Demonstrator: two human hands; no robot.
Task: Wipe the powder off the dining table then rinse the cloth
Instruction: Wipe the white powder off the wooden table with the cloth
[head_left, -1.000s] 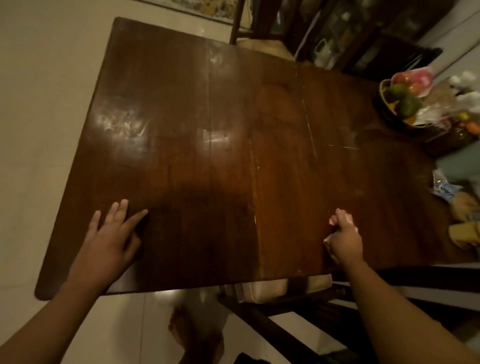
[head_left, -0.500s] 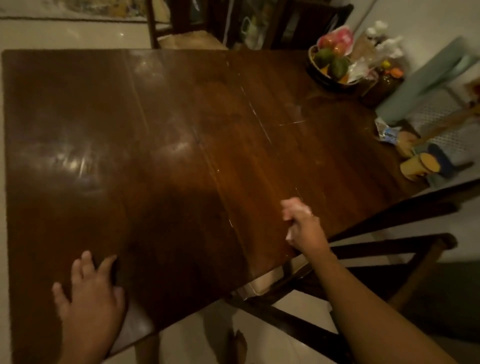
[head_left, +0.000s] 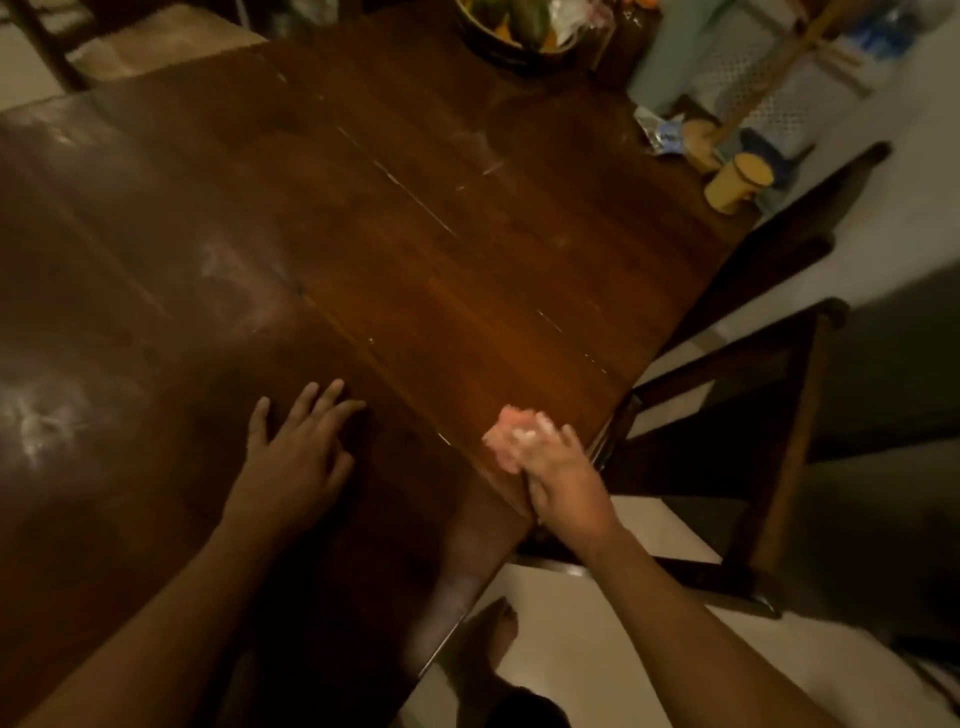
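The dark wooden dining table (head_left: 415, 249) fills most of the view. Pale powder smears (head_left: 47, 415) show at its left side, and thin white streaks (head_left: 488, 169) lie near the middle. My right hand (head_left: 561, 473) grips a small pinkish-white cloth (head_left: 511, 436) at the table's near right edge. My left hand (head_left: 296, 452) rests flat on the tabletop with fingers spread, a short way left of the cloth.
A fruit bowl (head_left: 519, 31) stands at the table's far end. A yellow cup (head_left: 737, 182) and a small packet (head_left: 660, 132) sit near the right edge. Dark wooden chairs (head_left: 753, 415) stand close on the right. My bare foot (head_left: 493, 644) is on the pale floor.
The view has swung right and closer to the table. My left hand has slid right across the top toward the cloth; my right hand stays at the near right edge with the cloth.
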